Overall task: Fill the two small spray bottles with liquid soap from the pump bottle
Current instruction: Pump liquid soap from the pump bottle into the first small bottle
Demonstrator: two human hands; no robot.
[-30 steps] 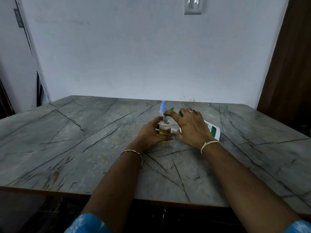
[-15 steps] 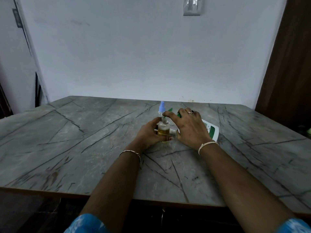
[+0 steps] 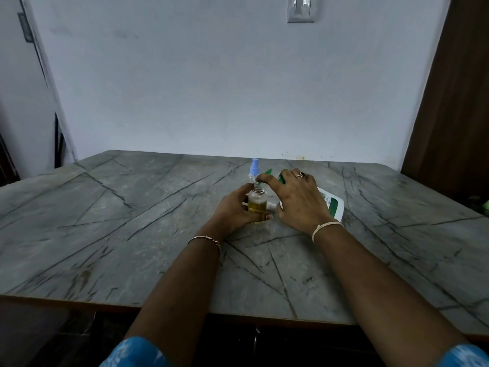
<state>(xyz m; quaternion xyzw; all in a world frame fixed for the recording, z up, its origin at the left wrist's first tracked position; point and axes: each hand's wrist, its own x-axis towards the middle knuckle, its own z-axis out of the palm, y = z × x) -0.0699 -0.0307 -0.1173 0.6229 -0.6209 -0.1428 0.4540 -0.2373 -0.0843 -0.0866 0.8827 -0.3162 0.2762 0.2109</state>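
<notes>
The grey, dark-veined worktop [image 3: 111,234] carries everything near its far middle. The left hand [image 3: 232,210] is wrapped around a small clear spray bottle [image 3: 257,205], which stands upright on the worktop; its lower part is filled with amber-yellow liquid, and its threaded neck is bare, with no cap on it. Just behind it stands a second small spray bottle [image 3: 254,170], clear-bodied with a pale blue spray top fitted; how full it is cannot be made out. The right hand [image 3: 299,200] arches over from the right, its fingertips [image 3: 260,178] pinched at the open neck of the held bottle; whether they grip anything there is too small to tell. Under and behind that hand lies the white pump bottle [image 3: 333,205] with a green label, tipped on its side, a green part showing near the fingers.
</notes>
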